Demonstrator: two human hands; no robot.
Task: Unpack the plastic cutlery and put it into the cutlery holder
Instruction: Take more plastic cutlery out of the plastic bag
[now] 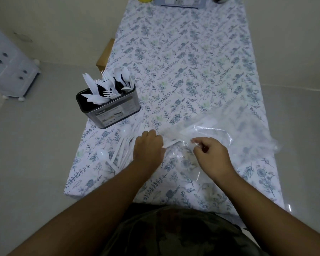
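Both hands work at the near end of a table (192,58) spread with a floral cloth: the left hand (149,148) lies knuckles-up, fingers curled under onto the end of a white wrapped piece (171,143), though exactly what it grips cannot be told; the right hand (211,154) pinches a fold of clear plastic wrapping (214,133) between thumb and fingertips. Crumpled wrapping spreads across the cloth to the right of the hands and blurs the pattern beneath. Just left of the left hand, loose white plastic cutlery (118,154) lies in a heap on the cloth, a spoon bowl showing at its near edge. Beyond it, at the table's left edge, stands the dark cutlery holder (111,108), already bristling with white knives, forks and spoons (109,84) standing handle-down. A wooden seat corner (105,54) juts out past the table's left side. On the floor well to the left sits a pale cabinet (9,71) on ball feet. At the table's far end rests a grey box (179,1), partly cut off.
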